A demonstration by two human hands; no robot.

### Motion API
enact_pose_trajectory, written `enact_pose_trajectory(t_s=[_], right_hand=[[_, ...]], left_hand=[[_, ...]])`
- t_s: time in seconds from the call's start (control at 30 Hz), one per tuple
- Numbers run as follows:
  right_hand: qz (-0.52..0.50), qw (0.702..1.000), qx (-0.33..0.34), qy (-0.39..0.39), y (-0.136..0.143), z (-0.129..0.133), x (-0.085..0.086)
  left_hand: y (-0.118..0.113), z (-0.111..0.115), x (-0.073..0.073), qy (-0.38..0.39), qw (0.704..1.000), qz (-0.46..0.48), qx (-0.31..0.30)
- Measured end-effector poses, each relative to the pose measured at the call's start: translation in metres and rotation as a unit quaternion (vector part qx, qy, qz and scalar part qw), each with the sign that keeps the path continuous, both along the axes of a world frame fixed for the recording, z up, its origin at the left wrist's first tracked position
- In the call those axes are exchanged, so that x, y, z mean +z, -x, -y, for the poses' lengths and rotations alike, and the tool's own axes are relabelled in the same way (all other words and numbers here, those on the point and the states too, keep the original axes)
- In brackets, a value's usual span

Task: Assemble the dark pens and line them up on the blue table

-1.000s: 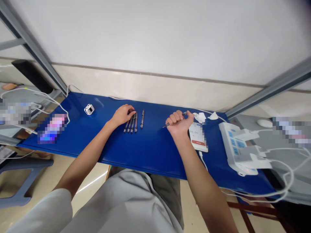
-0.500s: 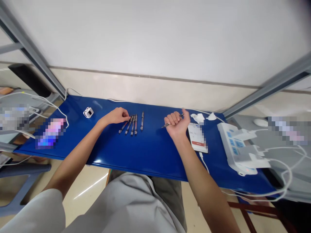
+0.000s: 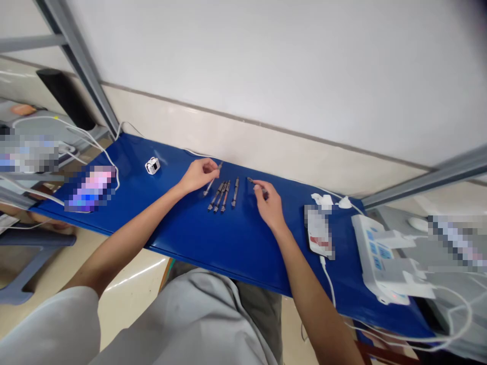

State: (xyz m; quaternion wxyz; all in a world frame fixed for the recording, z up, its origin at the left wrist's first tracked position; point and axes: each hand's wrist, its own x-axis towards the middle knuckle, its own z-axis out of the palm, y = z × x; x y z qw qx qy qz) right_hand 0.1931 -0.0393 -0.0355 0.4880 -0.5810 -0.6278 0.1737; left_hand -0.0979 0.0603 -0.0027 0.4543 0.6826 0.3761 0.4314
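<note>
Between the thumb and fingers of my left hand [image 3: 201,175] is a pen [image 3: 209,187], tilted, its lower end by the blue table [image 3: 182,228]. Just right of it several pens [image 3: 219,196] lie close side by side, fanned a little. A separate pen [image 3: 235,192] lies farther right, roughly parallel to the others. My right hand [image 3: 269,202] is closed round a dark pen [image 3: 250,179] whose end sticks out to the upper left; the fingers hide the rest of it.
A small white device [image 3: 152,166] sits at the back left, and a phone [image 3: 90,190] lies near the left edge. On the right are another phone [image 3: 319,230], crumpled tissue [image 3: 323,201] and a white power strip [image 3: 375,258] with cables.
My left hand has taken hold of the leftmost pen and lifted it off the group. My right hand has turned over with its pen and come nearer the lying pens. The view has tilted.
</note>
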Motion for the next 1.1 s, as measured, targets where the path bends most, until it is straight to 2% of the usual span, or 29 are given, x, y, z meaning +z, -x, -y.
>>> enact_pose_trajectory(t_s=[0.07,0.13,0.2,0.33,0.47,0.63,0.77,0.9,1.1], right_hand=[[0.146,0.989,0.025,-0.007,0.003,0.003,-0.003],[0.229,0.973,0.041,-0.008,0.006,0.006,-0.004],[0.262,0.964,0.048,-0.008,0.008,0.009,-0.003],[0.265,0.963,0.055,-0.001,0.01,0.01,-0.001],[0.196,0.979,0.051,-0.013,0.011,0.009,0.0],[0.091,0.993,0.06,-0.043,0.019,0.014,0.005],[0.088,0.991,0.093,-0.045,0.028,0.021,0.008],[0.111,0.986,0.127,-0.01,0.034,0.024,0.009],[0.107,0.99,0.096,0.006,0.032,0.025,0.013]], left_hand=[[-0.004,-0.001,0.002,0.053,0.988,0.145,-0.008],[-0.005,-0.001,0.005,0.097,0.966,0.237,-0.018],[-0.005,-0.001,0.008,0.126,0.949,0.286,-0.027],[-0.001,-0.002,0.009,0.158,0.93,0.329,-0.033],[-0.001,-0.001,0.01,0.159,0.926,0.34,-0.05],[-0.011,0.013,0.011,0.139,0.932,0.316,-0.109],[-0.025,0.03,0.006,0.155,0.93,0.292,-0.16],[-0.036,0.043,-0.001,0.165,0.932,0.26,-0.192],[-0.036,0.042,-0.006,0.142,0.945,0.218,-0.196]])
